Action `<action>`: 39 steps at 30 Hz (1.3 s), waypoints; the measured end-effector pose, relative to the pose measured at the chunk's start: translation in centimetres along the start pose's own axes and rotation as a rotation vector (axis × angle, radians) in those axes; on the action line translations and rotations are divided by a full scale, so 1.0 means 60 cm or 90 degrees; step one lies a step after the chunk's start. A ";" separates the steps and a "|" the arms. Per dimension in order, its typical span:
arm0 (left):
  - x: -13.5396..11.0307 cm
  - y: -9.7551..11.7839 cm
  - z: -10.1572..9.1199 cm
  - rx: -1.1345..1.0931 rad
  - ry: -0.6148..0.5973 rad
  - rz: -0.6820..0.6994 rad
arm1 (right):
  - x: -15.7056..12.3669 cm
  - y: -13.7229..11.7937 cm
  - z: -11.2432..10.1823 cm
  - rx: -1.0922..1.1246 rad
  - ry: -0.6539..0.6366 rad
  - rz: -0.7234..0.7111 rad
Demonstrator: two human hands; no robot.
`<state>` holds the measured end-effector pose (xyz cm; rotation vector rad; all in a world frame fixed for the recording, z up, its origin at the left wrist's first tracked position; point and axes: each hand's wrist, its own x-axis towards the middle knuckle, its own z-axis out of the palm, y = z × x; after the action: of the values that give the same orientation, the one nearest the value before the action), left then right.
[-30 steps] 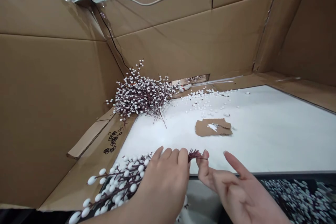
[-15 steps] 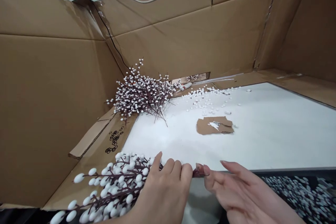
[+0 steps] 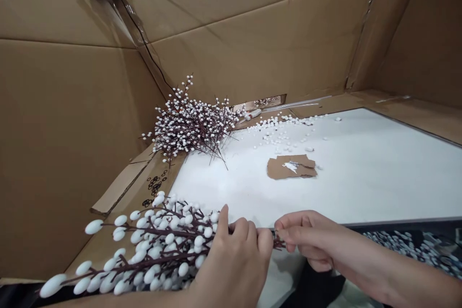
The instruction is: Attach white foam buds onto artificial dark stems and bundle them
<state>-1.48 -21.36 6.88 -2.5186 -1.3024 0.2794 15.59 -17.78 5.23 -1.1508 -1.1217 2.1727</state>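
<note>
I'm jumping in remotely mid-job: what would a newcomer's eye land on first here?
The big white-budded pussy willow spray at the bottom left stands out first, its dark stems gathered by the left hand and pinched by the right hand. Behind it, a heap of similar branches sits in the far corner of the cardboard-walled enclosure, at the edge of a white board scattered with loose white buds.

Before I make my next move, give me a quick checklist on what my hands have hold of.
Left hand gripping the artificial pussy willow sprig: ok.
Right hand fingers pinching the stem ends: ok.
Stem ends fully visible: cannot tell, the fingers cover them.
Loose white buds off the white board: not ok, they lie scattered on it.
Cardboard scrap apart from both hands: ok.
</note>
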 end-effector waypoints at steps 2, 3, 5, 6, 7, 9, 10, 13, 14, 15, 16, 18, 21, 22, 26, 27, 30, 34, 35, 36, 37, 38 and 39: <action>0.001 0.003 0.000 0.011 -0.005 0.002 | 0.003 -0.002 -0.003 -0.031 -0.007 0.009; 0.002 0.004 0.000 0.016 -0.009 0.004 | 0.004 -0.003 -0.004 -0.045 -0.010 0.012; 0.003 0.005 0.000 0.025 -0.016 0.005 | 0.006 -0.006 -0.004 -0.075 -0.005 0.009; 0.003 0.005 0.001 0.029 -0.017 0.004 | 0.007 -0.008 -0.004 -0.089 0.002 0.003; 0.003 0.005 0.002 0.034 -0.017 0.004 | 0.008 -0.009 -0.004 -0.101 0.009 0.000; 0.003 0.005 0.004 0.040 -0.018 0.012 | 0.009 -0.013 -0.003 -0.121 0.020 0.002; 0.003 0.005 0.006 0.043 -0.020 0.018 | 0.008 -0.015 -0.003 -0.129 0.024 0.003; 0.004 0.006 0.009 0.050 -0.025 0.028 | 0.008 -0.021 -0.002 -0.160 0.032 0.005; 0.005 0.006 0.010 0.053 -0.027 0.029 | 0.008 -0.021 -0.002 -0.173 0.037 0.001; 0.007 0.007 0.011 0.057 -0.030 0.030 | 0.009 -0.021 -0.002 -0.186 0.042 -0.003; 0.008 0.007 0.011 0.060 -0.035 0.029 | 0.011 -0.020 -0.002 -0.198 0.048 -0.006; 0.010 0.007 0.013 0.062 -0.045 0.028 | 0.018 -0.016 -0.003 -0.221 0.059 -0.029; 0.013 0.007 0.017 0.057 -0.052 0.033 | 0.029 -0.008 -0.006 -0.291 0.067 -0.099; 0.014 0.006 0.018 0.053 -0.054 0.039 | 0.031 -0.006 -0.006 -0.337 0.081 -0.125; 0.020 0.004 0.022 0.039 -0.082 0.049 | 0.026 -0.002 0.002 -0.637 0.192 -0.260; 0.022 0.003 0.023 0.035 -0.091 0.051 | 0.023 0.001 0.004 -0.715 0.214 -0.311; 0.029 0.000 0.024 0.027 -0.129 0.057 | 0.018 0.013 0.010 -0.896 0.255 -0.453; 0.037 -0.006 0.013 0.001 -0.178 0.042 | 0.016 0.037 0.016 -0.989 0.300 -0.580; 0.038 -0.008 0.007 -0.011 -0.182 0.035 | 0.014 0.041 0.019 -0.984 0.315 -0.613; 0.039 -0.009 0.002 -0.024 -0.181 0.028 | 0.012 0.046 0.023 -0.973 0.330 -0.646; 0.039 -0.011 -0.003 -0.037 -0.178 0.020 | 0.010 0.050 0.028 -0.962 0.350 -0.682; 0.039 -0.013 -0.008 -0.048 -0.169 0.011 | 0.008 0.054 0.033 -0.952 0.375 -0.719; 0.038 -0.015 -0.011 -0.057 -0.160 0.005 | 0.006 0.058 0.037 -0.943 0.405 -0.757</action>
<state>-0.66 -19.14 7.73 -2.6304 -1.4257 0.5658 13.50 -20.53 2.96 -0.9469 -2.2090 -0.1278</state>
